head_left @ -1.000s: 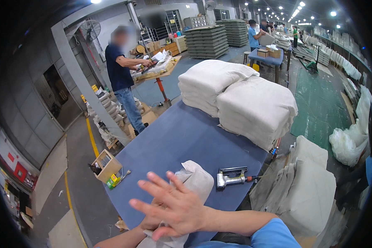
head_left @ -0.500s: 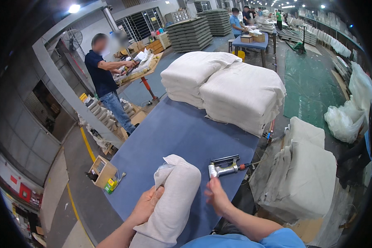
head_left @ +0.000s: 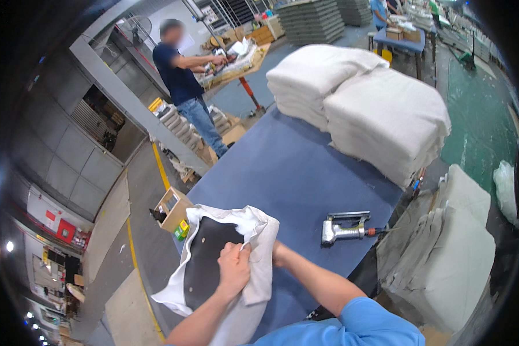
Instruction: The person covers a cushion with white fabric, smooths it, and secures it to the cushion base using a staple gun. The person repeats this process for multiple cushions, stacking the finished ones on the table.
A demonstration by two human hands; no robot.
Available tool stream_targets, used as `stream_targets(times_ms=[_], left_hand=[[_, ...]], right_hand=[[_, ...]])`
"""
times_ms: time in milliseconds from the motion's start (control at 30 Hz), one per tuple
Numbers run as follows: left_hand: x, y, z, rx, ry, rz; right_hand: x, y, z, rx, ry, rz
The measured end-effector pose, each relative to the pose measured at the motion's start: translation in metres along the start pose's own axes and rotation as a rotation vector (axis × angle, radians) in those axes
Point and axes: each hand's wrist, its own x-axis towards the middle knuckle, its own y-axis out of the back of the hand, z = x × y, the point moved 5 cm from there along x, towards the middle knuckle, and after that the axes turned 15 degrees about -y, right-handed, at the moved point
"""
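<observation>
Cloth-wrapped panel [head_left: 205, 262], dark side facing up, is at the near left edge of the blue table [head_left: 282, 167], near a wooden box [head_left: 180, 209]. The left hand [head_left: 234, 270] has a narrow grip, bunched on the pale cloth [head_left: 263, 248] along the panel's right side. The right hand [head_left: 278, 254] is mostly behind that cloth; I cannot tell its grip. Farther right lie a silver staple gun [head_left: 345, 230] and stacked white pads [head_left: 386, 115]
</observation>
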Motion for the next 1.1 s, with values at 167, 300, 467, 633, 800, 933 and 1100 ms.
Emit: stream_targets(times_ms=[167, 300, 467, 633, 800, 933, 1100], left_hand=[[-0.027, -0.141, -0.108, 0.369, 0.066, -0.077], [-0.049, -0.166, -0.131, 0.481, 0.035, -0.025], [-0.043, -0.170, -0.138, 0.438, -0.054, -0.009], [-0.041, -0.170, -0.142, 0.376, -0.057, -0.015], [-0.041, -0.168, -0.142, 0.303, -0.079, 0.023], [-0.043, -0.166, -0.144, 0.285, -0.068, 0.017], [-0.043, -0.162, -0.143, 0.223, -0.084, 0.068]], right_hand=[[-0.011, 0.133, 0.012, 0.234, 0.359, 0.712], [-0.009, 0.146, 0.022, 0.193, 0.424, 0.666], [0.031, 0.161, -0.006, 0.393, 0.661, 0.523], [0.073, 0.156, -0.024, 0.445, 0.763, 0.497], [0.079, 0.146, -0.010, 0.423, 0.847, 0.566], [0.071, 0.135, 0.005, 0.364, 0.783, 0.572], [0.054, 0.107, 0.025, 0.163, 0.676, 0.643]])
